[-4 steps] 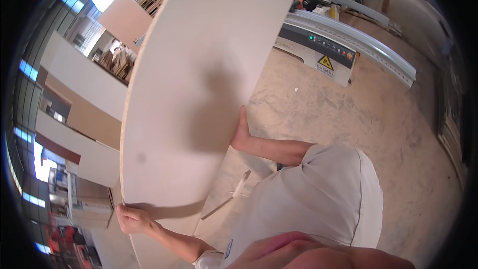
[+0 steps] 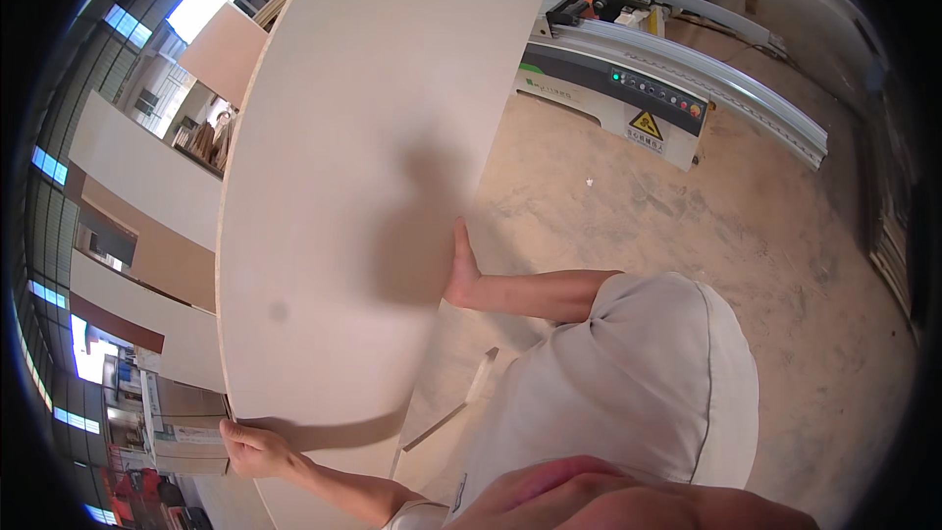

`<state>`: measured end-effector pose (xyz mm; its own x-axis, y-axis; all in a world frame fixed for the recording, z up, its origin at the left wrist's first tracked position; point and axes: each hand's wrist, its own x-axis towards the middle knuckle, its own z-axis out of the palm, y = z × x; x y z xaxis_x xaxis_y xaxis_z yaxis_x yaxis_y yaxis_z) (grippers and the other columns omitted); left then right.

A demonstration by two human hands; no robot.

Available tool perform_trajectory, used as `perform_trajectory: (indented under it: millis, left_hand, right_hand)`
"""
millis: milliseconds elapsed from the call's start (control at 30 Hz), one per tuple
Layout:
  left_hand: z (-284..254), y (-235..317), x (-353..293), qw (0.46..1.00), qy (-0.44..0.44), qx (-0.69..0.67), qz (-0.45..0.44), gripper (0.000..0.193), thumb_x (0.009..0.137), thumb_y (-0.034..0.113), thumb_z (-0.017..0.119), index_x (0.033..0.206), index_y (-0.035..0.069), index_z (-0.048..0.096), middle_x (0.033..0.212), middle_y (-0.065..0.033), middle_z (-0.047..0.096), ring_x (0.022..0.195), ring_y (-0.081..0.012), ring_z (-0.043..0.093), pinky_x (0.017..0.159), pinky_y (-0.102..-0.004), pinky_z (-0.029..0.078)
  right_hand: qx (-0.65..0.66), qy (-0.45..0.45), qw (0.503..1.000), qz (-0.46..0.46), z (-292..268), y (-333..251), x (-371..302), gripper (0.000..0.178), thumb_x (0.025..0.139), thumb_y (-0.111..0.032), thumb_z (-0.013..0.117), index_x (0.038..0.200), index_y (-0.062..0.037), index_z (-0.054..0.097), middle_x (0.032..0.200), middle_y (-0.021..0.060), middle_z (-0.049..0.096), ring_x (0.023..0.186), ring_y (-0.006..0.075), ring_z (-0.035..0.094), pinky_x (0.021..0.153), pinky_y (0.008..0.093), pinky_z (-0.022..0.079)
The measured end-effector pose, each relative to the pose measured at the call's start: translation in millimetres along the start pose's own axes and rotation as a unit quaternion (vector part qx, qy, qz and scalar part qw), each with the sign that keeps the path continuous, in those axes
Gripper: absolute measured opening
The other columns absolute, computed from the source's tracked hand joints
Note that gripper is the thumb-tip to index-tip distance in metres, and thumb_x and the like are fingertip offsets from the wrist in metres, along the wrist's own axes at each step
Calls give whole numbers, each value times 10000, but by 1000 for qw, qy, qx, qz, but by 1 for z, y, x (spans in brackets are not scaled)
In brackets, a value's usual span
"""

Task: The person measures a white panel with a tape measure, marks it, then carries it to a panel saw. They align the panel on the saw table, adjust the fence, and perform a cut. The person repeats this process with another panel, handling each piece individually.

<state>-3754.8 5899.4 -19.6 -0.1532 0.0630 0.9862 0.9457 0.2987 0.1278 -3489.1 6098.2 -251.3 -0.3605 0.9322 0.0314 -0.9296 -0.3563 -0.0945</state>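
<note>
A large, pale, flat wooden board (image 2: 334, 206) stands tilted in front of me, with a dark shadow across its face. My left hand (image 2: 253, 448) is closed round its left edge low down, the thumb on the near face. At the board's right edge, my right hand (image 2: 463, 275) grips it with the thumb pointing up. The fingers of that hand are hidden behind the board. Both arms are spread, one to each side edge.
A sliding table saw (image 2: 628, 103) with a lit control panel and long metal rail (image 2: 726, 79) stands at the far right. Large panels (image 2: 147, 172) lean at the left. A narrow offcut (image 2: 481, 375) lies on the dusty floor (image 2: 608, 226). Red equipment (image 2: 137, 496) stands lower left.
The board has shifted a little to the left in view, uncovering more of the saw. Both my hands have moved with it and keep their hold.
</note>
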Motion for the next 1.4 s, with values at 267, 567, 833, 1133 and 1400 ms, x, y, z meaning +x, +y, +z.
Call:
perform_trajectory:
  millis: [267, 567, 833, 1133, 1400]
  left_hand:
    - [223, 46, 33, 998, 3, 52, 26, 626, 1048, 495, 384, 883, 12, 746, 728, -198, 692, 634, -361, 657, 520, -438, 493]
    - [500, 108, 46, 970, -192, 143, -34, 613, 1040, 498, 374, 955, 29, 759, 861, -184, 728, 775, -393, 689, 629, -476, 537]
    - [835, 165, 33, 976, -201, 87, 5, 572, 1042, 394, 437, 710, 0, 685, 616, -208, 617, 538, -392, 592, 482, -477, 436]
    - [1170, 271, 26, 956, -273, 112, 5, 519, 1003, 347, 500, 618, 31, 648, 567, -175, 588, 509, -374, 567, 514, -461, 432]
    - [1397, 377, 22, 950, -312, 4, 14, 352, 920, 206, 633, 601, 69, 574, 532, -98, 506, 478, -292, 497, 462, -392, 382]
  right_hand:
    - [-3, 49, 997, 55, -20, -43, 250, 998, 850, -826, 432, 1582, -197, 181, 1625, 7, 229, 1480, 210, 240, 1197, 433, 244]
    - [-66, 186, 977, 75, -44, -129, 479, 1047, 833, -838, 437, 1597, -192, 128, 1652, 14, 160, 1509, 221, 154, 1218, 455, 155]
    - [62, 331, 906, 257, -88, -224, 737, 1089, 753, -872, 496, 1576, -209, 232, 1637, -7, 217, 1487, 254, 201, 1214, 470, 147]
    - [183, 193, 946, 187, -166, -330, 1003, 927, 811, -841, 449, 1474, -194, 420, 1526, 1, 404, 1371, 273, 357, 1172, 449, 232]
    - [-136, 249, 947, 151, -193, -448, 1249, 918, 864, -835, 330, 1516, -188, 324, 1572, 9, 294, 1389, 250, 304, 1173, 409, 228]
